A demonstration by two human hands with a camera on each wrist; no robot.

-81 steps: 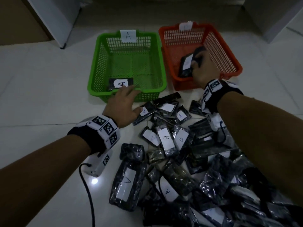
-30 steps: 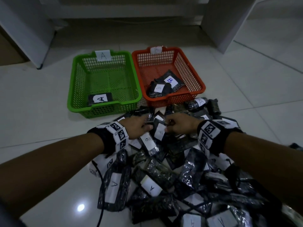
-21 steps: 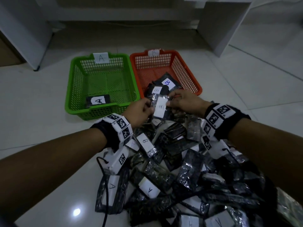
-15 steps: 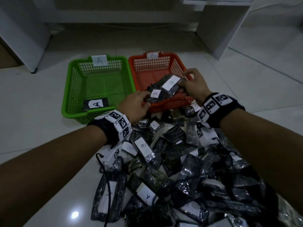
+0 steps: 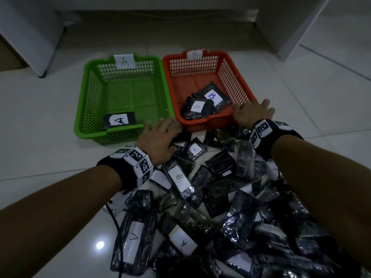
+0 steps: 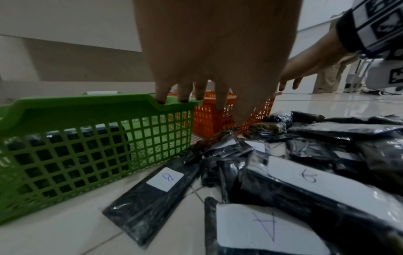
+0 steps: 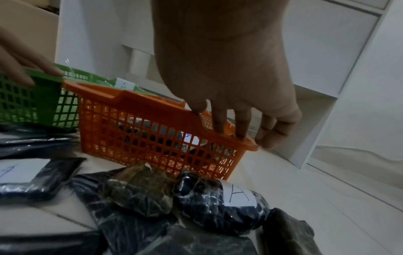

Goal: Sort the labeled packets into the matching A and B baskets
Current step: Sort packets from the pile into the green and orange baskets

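Packets in shiny black plastic wrap with white letter labels (image 5: 210,197) mostly lie piled on the floor, so sorting has barely begun. One sits in the green plastic mesh basket (image 5: 86,109), two in the orange plastic mesh basket (image 5: 236,77). The left hand (image 5: 158,141) and right hand (image 5: 251,113) are flat, fingers apart, holding nothing.

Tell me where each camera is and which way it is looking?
Head: worn on the head, looking forward and down at the green basket, orange basket and packet pile; both forearms and hands show.
Left wrist: low on the left wrist, looking along the left hand toward both baskets; the right hand shows too.
Right wrist: low on the right wrist, looking along the right hand at the orange basket's rim; left fingertips show at the edge.
All three views share the two baskets.
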